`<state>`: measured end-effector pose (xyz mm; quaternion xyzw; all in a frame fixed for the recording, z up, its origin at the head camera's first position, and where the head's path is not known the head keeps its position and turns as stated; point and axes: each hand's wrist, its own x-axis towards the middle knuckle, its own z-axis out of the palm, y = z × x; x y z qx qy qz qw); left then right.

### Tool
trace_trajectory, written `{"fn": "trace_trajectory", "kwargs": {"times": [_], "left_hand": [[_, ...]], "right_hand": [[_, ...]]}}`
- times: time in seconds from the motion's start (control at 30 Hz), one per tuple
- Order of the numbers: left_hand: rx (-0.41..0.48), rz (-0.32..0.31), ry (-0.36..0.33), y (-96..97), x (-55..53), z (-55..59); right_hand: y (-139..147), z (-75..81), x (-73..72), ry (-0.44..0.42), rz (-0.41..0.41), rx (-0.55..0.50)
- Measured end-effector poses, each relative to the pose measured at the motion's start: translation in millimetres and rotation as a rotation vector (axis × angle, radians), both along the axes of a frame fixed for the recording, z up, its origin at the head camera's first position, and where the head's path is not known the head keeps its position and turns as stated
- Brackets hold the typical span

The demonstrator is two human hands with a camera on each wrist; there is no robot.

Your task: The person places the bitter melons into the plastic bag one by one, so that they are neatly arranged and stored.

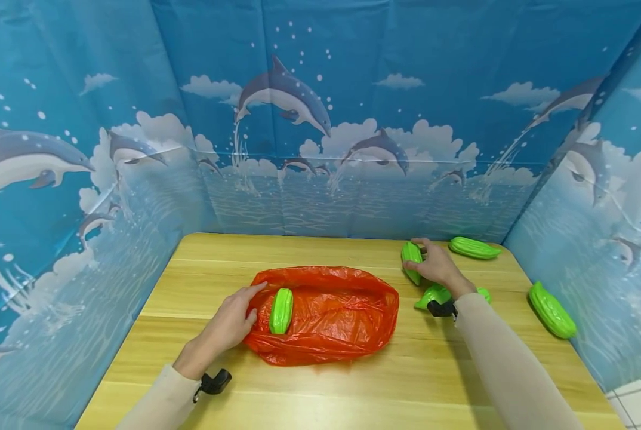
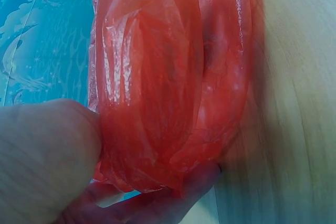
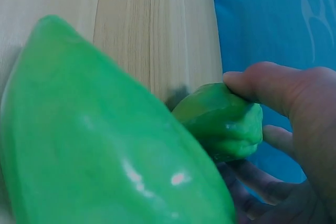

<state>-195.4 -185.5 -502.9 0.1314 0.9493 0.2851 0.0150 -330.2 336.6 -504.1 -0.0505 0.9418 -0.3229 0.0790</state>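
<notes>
A red plastic bag (image 1: 347,313) lies on the table with its mouth spread wide. My left hand (image 1: 229,319) holds its left rim; in the left wrist view the fingers (image 2: 194,187) curl about the edge of the film. Inside the bag, near that hand, is a green bitter gourd (image 1: 281,310). My right hand (image 1: 437,264) grips another bitter gourd (image 1: 411,263) at the back of the table, thumb and fingers on either side of its end (image 3: 231,124). A third bitter gourd (image 1: 433,295) lies beneath the right wrist, partly hidden, and looms large in the right wrist view.
Further bitter gourds lie at the back right corner (image 1: 474,248) and along the right edge (image 1: 552,310) of the wooden table (image 1: 320,397). A blue dolphin-print sheet (image 1: 353,203) rises behind the table and on both sides.
</notes>
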Motion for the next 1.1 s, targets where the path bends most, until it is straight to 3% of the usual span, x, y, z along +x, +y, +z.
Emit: {"fn": "trace_trajectory", "kwargs": {"times": [1.1], "left_hand": [[-0.02,0.0,0.009,3.6,-0.6,-2.3]], "right_hand": [[5.2,1.0,18.6,0.063,0.007,-0.051]]}}
